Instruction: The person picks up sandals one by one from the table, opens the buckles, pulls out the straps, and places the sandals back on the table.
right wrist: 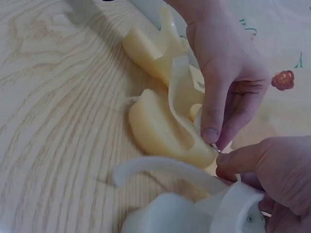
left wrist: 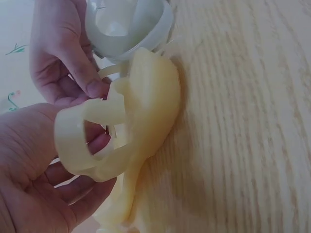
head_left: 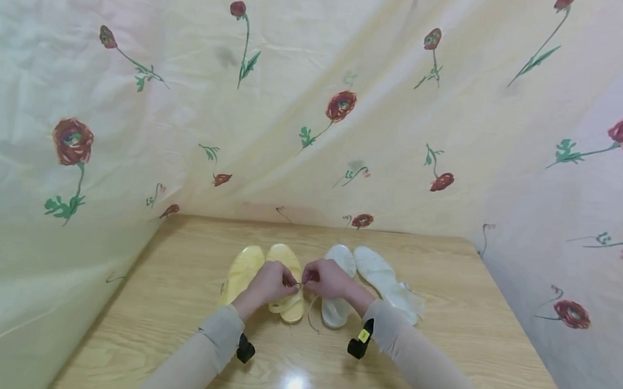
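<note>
Two yellow sandals (head_left: 246, 264) lie side by side, left of two white sandals (head_left: 373, 267). Both hands meet at the outer side of the right-hand yellow sandal (right wrist: 150, 124). There my left hand (head_left: 270, 282) pinches a small metal buckle (right wrist: 214, 146) between thumb and fingers. Opposite it, my right hand (head_left: 329, 278) has thumb and forefinger closed together at the yellow sandal's strap end, partly hidden by the fingers. In the left wrist view, the yellow strap (left wrist: 70, 141) loops up in front of the left hand's fingers.
The sandals are on a wooden table (head_left: 170, 327). A pale loose strap (right wrist: 146, 165) of the nearer white sandal (right wrist: 165, 213) juts out close under the right hand. Flower-patterned cloth (head_left: 294, 101) hangs behind and at both sides.
</note>
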{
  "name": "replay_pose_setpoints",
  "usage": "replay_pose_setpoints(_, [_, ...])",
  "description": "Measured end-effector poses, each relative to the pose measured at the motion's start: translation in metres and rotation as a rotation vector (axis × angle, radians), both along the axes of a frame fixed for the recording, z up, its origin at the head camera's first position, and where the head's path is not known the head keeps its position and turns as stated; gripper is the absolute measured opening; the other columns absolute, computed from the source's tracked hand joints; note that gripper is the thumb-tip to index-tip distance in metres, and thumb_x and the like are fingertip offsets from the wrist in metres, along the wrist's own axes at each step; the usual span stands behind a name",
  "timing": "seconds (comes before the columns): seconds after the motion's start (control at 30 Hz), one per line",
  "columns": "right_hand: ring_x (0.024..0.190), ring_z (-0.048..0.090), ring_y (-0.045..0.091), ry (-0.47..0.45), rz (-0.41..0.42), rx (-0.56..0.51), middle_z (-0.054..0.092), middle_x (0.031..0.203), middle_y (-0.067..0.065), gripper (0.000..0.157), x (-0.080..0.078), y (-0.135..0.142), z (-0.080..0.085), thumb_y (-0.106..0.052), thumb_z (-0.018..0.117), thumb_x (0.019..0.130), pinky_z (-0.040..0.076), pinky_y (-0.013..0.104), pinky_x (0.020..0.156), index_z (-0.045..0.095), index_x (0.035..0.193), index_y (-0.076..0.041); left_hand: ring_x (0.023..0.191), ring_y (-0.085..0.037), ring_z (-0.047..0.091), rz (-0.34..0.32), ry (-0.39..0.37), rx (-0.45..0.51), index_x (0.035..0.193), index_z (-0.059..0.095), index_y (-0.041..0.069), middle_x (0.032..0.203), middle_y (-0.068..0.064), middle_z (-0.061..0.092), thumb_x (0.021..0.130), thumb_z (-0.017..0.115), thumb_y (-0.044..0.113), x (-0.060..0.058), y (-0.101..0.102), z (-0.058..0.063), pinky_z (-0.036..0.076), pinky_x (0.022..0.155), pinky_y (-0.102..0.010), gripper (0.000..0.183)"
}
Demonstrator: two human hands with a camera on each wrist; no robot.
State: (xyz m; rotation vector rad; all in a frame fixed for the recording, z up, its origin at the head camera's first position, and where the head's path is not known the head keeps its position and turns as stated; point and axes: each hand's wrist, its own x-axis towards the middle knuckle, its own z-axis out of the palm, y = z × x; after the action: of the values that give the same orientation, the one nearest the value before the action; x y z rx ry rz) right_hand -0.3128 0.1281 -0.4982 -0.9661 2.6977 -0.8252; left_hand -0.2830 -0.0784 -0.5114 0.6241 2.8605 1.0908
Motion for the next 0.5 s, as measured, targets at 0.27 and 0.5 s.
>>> replay_pose_setpoints(0.27, [0.076,0.064,0.004,0.045,0.026,0.002,0.077,0.083,-0.002,0.011,-0.0013,0.0004,-0.0048,-0.004,0.077,0.090,0.055,0.023,0.075,0.077,0.084,-0.013,0.071,-0.009,0.071,-0.040,-0.041,0.030,0.091,0.084,0.003,0.085,-0.009,0.082,0.091,0.082,0.009,-0.0020,-0.0008,-0.0031,0.056,0.063,-0.018,0.006])
replay_pose_setpoints(0.5, [0.077,0.064,0.000,0.039,0.048,-0.018,0.078,0.081,-0.006,0.013,-0.0057,0.0007,-0.0101,-0.008,0.080,0.092,0.055,0.021,0.077,0.078,0.081,-0.016,0.076,-0.011,0.070,-0.015,-0.150,0.100,0.091,0.082,0.001,0.086,-0.009,0.080,0.091,0.083,0.008,-0.0053,-0.0034,-0.0036,0.058,0.068,-0.022,0.006])
